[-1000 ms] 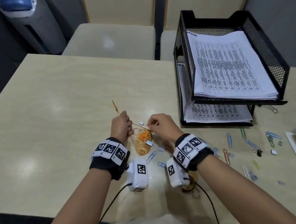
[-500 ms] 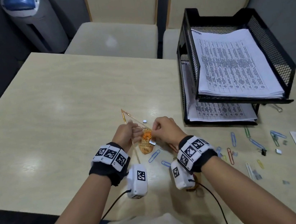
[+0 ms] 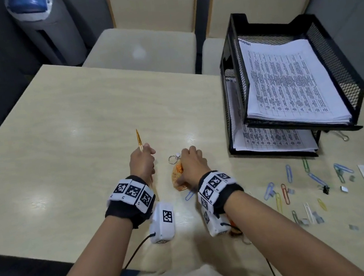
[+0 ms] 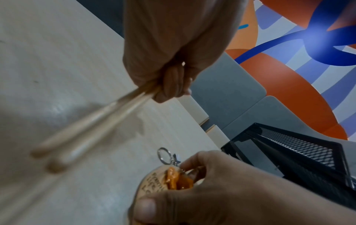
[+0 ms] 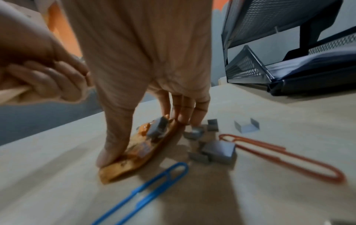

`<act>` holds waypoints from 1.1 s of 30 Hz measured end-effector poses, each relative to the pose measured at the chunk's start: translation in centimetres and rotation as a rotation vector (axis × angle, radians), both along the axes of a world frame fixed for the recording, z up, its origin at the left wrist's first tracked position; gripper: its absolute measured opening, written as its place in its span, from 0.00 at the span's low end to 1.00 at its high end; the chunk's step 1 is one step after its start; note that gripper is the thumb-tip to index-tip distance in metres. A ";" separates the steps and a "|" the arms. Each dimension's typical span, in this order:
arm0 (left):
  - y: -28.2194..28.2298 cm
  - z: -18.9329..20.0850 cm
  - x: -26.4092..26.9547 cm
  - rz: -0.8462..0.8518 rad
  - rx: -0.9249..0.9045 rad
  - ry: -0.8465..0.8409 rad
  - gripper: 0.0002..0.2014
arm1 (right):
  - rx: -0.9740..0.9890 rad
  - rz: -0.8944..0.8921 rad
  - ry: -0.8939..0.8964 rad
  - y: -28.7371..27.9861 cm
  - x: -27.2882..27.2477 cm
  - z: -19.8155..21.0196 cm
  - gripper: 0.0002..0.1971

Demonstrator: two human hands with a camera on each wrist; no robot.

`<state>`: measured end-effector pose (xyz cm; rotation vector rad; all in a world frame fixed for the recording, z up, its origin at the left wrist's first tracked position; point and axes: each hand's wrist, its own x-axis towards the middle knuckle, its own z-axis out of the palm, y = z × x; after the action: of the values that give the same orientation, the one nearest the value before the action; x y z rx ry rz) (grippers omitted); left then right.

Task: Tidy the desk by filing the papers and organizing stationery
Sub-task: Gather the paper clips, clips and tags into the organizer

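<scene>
Now separated: left hand (image 3: 142, 161) fisted round two pencils (image 4: 86, 126), lifted left of the keychain (image 3: 178, 175); half a second ago the hands met. Right hand (image 3: 191, 163) pinches the keychain on the desk (image 3: 60, 135). Paper clips (image 3: 285, 193) right of it remain unsorted.

Bright overhead glare on desk (image 3: 78, 133); blurred, warped wrist views

Two bare forearms reach forward, each wearing a wrist band. The left hand (image 3: 142, 163) is a closed fist around thin sticks (image 4: 92, 124). The right hand (image 3: 191, 163) pinches a keychain (image 3: 178, 175) between thumb and fingers.
</scene>
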<state>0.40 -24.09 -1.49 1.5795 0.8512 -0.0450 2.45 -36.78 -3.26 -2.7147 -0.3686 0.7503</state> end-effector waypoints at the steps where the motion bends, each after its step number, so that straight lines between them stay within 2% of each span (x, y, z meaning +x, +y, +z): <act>1: 0.1 -0.2 -0.3 0.022 -0.020 0.003 0.17 | -0.011 -0.023 0.020 0.1 0.1 -0.1 0.44; 3: 0.1 -0.6 -0.8 0.066 -0.085 0.017 0.19 | -0.012 -0.050 0.072 0.1 0.3 -0.3 0.44; 5: 0.0 -0.9 -1.4 0.063 -0.101 0.042 0.21 | 0.040 -0.043 0.104 0.1 0.3 -0.3 0.37; 8: -0.6 -0.7 -2.0 -0.088 0.143 0.060 0.24 | 0.241 -0.060 0.137 -0.7 -0.4 0.3 0.21; 11: -2.3 0.7 -1.6 -0.227 0.251 -0.031 0.25 | 0.456 -0.187 0.084 -3.4 -1.2 2.7 0.14; 15: -7.8 3.1 0.0 -0.434 0.154 -0.185 0.22 | 0.634 -0.324 -0.091 -10.8 -1.9 7.6 0.11; 18: -13.9 5.5 0.7 -0.618 0.049 -0.246 0.18 | 0.697 -0.387 -0.206 -18.3 -3.2 11.5 0.10; 20: -18.5 6.9 0.9 -0.722 -0.022 -0.279 0.18 | 0.737 -0.507 -0.317 -23.9 -4.0 13.6 0.12; 22: -22.9 7.8 0.9 -0.784 -0.096 -0.299 0.16 | 0.734 -0.684 -0.472 -29.6 -4.6 15.0 0.15; 26: -30.4 8.7 0.9 -0.861 -0.166 -0.348 0.15 | 0.594 -0.911 -0.701 -39.9 -4.3 16.1 0.13; 29: -35.0 8.6 0.9 -0.902 -0.171 -0.357 0.13 | 0.404 -0.904 -0.707 -45.6 -3.3 14.6 0.13; 33: -39.6 8.2 0.9 -0.879 -0.125 -0.390 0.12 | 0.234 -0.798 -0.534 -48.7 -1.2 11.2 0.12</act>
<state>1.31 -63.68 6.69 1.6592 -0.1829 -0.3951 1.30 -85.47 7.97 -2.4650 0.4796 -0.2221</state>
